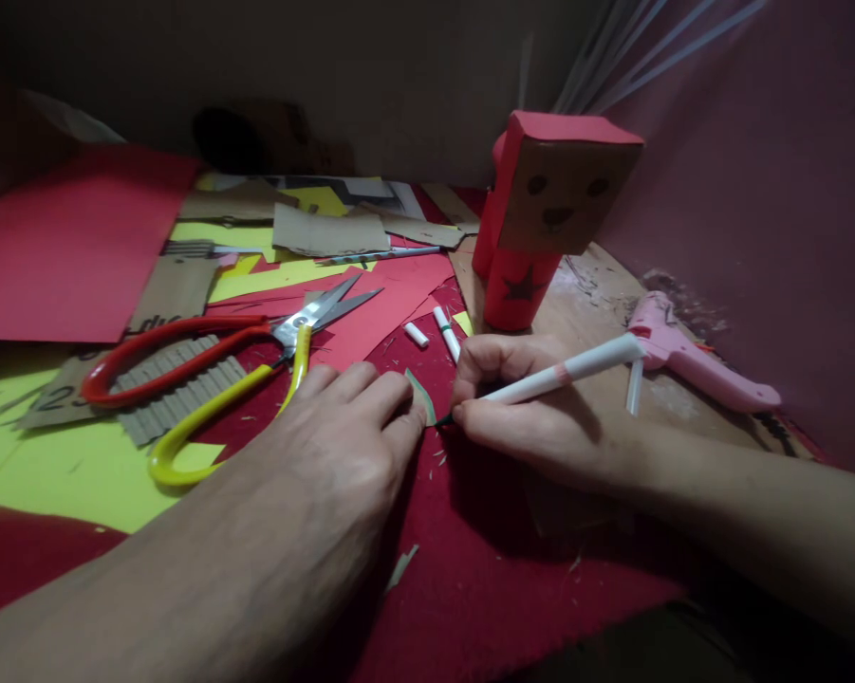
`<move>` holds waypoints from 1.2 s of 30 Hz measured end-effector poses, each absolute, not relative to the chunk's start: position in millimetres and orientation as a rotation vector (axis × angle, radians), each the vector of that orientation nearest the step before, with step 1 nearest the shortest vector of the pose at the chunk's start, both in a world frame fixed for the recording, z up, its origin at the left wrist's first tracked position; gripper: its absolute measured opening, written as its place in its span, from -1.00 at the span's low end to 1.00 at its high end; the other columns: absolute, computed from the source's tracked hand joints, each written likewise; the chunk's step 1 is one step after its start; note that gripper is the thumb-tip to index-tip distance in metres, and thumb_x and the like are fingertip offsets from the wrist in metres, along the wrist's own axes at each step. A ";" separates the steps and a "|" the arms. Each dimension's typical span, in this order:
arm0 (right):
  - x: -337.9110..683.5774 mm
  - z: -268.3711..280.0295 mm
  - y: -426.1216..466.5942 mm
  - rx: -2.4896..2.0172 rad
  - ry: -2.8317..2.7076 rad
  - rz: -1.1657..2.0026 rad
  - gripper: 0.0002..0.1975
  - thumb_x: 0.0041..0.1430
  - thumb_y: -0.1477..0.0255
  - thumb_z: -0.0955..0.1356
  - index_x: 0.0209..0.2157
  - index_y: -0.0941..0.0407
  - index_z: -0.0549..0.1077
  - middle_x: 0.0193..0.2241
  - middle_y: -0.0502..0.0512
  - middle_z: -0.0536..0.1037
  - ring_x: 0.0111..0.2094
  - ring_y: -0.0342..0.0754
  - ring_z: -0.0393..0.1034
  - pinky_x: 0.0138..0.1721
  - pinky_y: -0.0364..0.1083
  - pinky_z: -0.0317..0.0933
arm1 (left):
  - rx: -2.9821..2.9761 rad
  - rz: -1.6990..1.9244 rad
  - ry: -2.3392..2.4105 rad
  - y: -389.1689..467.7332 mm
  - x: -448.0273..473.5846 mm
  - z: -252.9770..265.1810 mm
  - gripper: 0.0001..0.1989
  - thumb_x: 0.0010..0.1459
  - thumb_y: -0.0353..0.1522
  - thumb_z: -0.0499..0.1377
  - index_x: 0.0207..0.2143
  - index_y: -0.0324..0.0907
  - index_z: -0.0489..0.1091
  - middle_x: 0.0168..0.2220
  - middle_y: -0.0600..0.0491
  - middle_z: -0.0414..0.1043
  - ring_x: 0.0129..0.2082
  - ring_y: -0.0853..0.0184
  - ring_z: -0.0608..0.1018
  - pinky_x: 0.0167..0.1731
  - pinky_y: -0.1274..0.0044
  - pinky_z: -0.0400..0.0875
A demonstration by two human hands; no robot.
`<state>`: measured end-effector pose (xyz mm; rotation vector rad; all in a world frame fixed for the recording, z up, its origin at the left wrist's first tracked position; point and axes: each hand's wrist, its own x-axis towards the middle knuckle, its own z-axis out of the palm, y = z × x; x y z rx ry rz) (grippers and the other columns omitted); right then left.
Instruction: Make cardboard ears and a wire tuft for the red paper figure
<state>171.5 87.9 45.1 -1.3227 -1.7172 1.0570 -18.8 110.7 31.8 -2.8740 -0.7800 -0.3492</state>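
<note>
My right hand [512, 389] is closed round a white felt-tip marker [569, 368], its dark tip down at a small cardboard piece [421, 402] with a green edge. My left hand [356, 417] has its fingers bent and pressed on that piece, covering most of it. Left of my left hand lie large scissors [299, 327] with one red and one yellow handle, blades parted. Just beyond my hands are a white marker cap [417, 334] and another white marker with a green band [444, 327], partly hidden by my right hand.
A red paper figure [516, 285] with a cardboard face and a dark star stands behind my right hand. A pink glue gun [704, 360] lies at the right on a cardboard sheet. Red paper [78, 247], yellow paper [85, 474] and cardboard scraps [327, 230] cover the left and back.
</note>
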 end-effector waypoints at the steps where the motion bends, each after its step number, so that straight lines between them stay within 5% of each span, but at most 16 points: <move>1: 172.0 45.3 88.0 -1.331 -1.714 1.064 -0.93 -0.07 0.56 0.32 -0.56 0.15 0.33 -0.68 -0.13 0.28 -0.61 -0.25 0.12 -0.66 -0.25 -0.06 | -2.872 -0.349 -0.782 110.8 -18.8 31.9 -0.73 0.20 -0.46 -0.05 -0.21 -0.24 0.43 -0.24 -0.09 0.45 -0.29 0.21 0.37 -0.39 0.38 0.10; 30: 173.0 44.1 89.5 -1.330 -1.671 1.093 -0.92 -0.07 0.55 0.33 -0.56 0.14 0.33 -0.67 -0.12 0.30 -0.61 -0.24 0.14 -0.65 -0.24 -0.05 | -2.842 -0.380 -0.788 112.1 -17.7 27.6 -0.71 0.19 -0.45 -0.06 -0.20 -0.24 0.44 -0.25 -0.10 0.45 -0.29 0.17 0.38 -0.39 0.35 0.12; 36: 172.9 40.1 90.2 -1.320 -1.689 1.021 -0.93 -0.07 0.55 0.33 -0.55 0.14 0.35 -0.66 -0.12 0.32 -0.61 -0.24 0.14 -0.65 -0.24 -0.03 | -3.046 -0.417 -0.837 103.9 -24.8 41.5 -0.66 0.11 -0.40 0.04 -0.05 -0.16 0.39 -0.15 -0.07 0.41 -0.25 0.18 0.40 -0.28 0.34 0.28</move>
